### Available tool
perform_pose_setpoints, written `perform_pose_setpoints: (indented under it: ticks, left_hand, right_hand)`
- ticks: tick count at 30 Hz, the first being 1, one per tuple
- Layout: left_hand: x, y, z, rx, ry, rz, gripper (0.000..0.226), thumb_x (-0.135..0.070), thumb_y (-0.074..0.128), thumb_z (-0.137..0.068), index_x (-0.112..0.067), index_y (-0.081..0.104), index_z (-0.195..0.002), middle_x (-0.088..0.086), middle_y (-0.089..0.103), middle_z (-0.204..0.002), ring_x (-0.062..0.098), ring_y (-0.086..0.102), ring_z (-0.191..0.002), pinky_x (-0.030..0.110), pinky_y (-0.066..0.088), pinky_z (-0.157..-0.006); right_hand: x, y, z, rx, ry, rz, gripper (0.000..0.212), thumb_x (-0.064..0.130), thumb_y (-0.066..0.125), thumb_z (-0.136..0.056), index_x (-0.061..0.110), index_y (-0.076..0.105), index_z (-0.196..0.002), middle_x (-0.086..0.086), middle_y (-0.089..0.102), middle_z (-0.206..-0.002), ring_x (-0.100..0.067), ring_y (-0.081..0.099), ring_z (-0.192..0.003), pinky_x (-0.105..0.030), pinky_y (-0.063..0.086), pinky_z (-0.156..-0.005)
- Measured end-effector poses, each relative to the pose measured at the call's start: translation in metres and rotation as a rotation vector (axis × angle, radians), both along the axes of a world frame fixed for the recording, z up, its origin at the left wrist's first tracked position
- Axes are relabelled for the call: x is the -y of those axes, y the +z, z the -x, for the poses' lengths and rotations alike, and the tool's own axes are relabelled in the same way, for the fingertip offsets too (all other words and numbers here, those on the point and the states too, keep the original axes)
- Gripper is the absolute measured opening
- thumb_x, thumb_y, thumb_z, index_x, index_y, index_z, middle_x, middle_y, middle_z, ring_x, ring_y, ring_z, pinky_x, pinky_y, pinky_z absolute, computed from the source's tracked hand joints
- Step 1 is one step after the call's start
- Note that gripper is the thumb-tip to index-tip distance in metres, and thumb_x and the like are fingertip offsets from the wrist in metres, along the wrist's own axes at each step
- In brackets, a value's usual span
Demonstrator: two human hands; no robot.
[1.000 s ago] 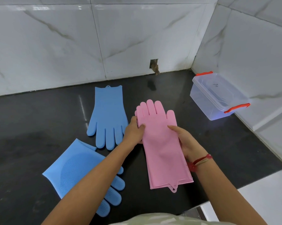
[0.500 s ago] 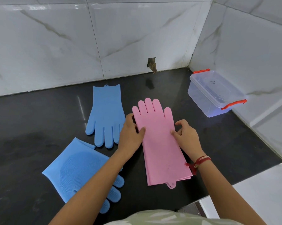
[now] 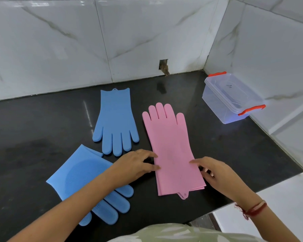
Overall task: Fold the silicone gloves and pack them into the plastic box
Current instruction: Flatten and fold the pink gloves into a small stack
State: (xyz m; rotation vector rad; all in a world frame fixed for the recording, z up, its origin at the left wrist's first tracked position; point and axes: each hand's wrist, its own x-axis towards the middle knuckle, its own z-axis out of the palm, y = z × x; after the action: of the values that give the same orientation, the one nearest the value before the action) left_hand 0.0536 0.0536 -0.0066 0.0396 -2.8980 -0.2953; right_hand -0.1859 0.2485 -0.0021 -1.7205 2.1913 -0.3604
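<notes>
Two pink silicone gloves (image 3: 171,147) lie stacked flat on the black counter, fingers pointing away from me. My left hand (image 3: 135,165) touches their left edge near the cuff with fingertips spread. My right hand (image 3: 215,173) touches the right edge, fingers loosely curled. Neither hand grips anything. One blue glove (image 3: 115,123) lies flat behind my left hand, fingers toward me. A second blue glove (image 3: 87,182), bristled side up, lies at the front left, partly under my left forearm. The clear plastic box (image 3: 229,100) with orange clips stands at the back right, lid on.
The black counter (image 3: 42,130) meets white marble-tiled walls at the back and right, forming a corner. A small hole (image 3: 163,66) shows in the back wall. The counter's front edge drops off at the lower right onto white floor.
Both hands slid back toward me along the pink gloves' edges, from the finger end to near the cuff. The gloves stay flat.
</notes>
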Motion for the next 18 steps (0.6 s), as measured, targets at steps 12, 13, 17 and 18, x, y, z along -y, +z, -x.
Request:
perform_pose_setpoints:
  ticks: [12,13,17,18]
  left_hand:
    - [-0.004,-0.004,0.008,-0.014,-0.022,-0.150,0.012,-0.026,0.060,-0.088,-0.020,0.069,-0.093,-0.004,0.067,-0.100,0.014,0.060,-0.099,0.029,0.055,-0.073]
    - [-0.004,-0.004,0.006,-0.017,-0.006,-0.175,0.014,-0.027,0.058,-0.088,-0.020,0.069,-0.092,-0.004,0.066,-0.101,0.013,0.060,-0.099,0.027,0.054,-0.073]
    - [-0.004,-0.005,0.000,-0.011,0.014,-0.200,0.021,-0.032,0.052,-0.087,-0.020,0.068,-0.092,-0.004,0.066,-0.102,0.012,0.060,-0.099,0.024,0.053,-0.073]
    - [-0.003,-0.005,-0.002,-0.010,0.026,-0.215,0.021,-0.032,0.050,-0.088,-0.021,0.068,-0.092,-0.004,0.066,-0.103,0.011,0.059,-0.099,0.025,0.053,-0.074]
  right_hand:
    - [-0.014,0.008,-0.005,-0.169,0.191,0.214,0.035,0.001,0.079,-0.068,0.018,0.076,-0.099,0.001,0.071,-0.088,-0.016,0.066,-0.074,-0.016,0.052,-0.065]
    - [-0.013,0.009,-0.004,-0.107,0.170,0.200,0.033,0.001,0.075,-0.074,0.019,0.075,-0.102,0.001,0.070,-0.091,-0.012,0.063,-0.079,-0.014,0.048,-0.071]
    - [-0.010,0.010,-0.002,0.105,0.084,0.166,0.029,0.009,0.062,-0.088,0.025,0.071,-0.110,0.014,0.060,-0.098,-0.004,0.055,-0.088,-0.013,0.044,-0.076]
    - [-0.011,0.008,-0.004,0.124,0.085,0.167,0.028,0.011,0.062,-0.088,0.026,0.071,-0.110,0.017,0.059,-0.096,-0.003,0.055,-0.087,-0.013,0.044,-0.075]
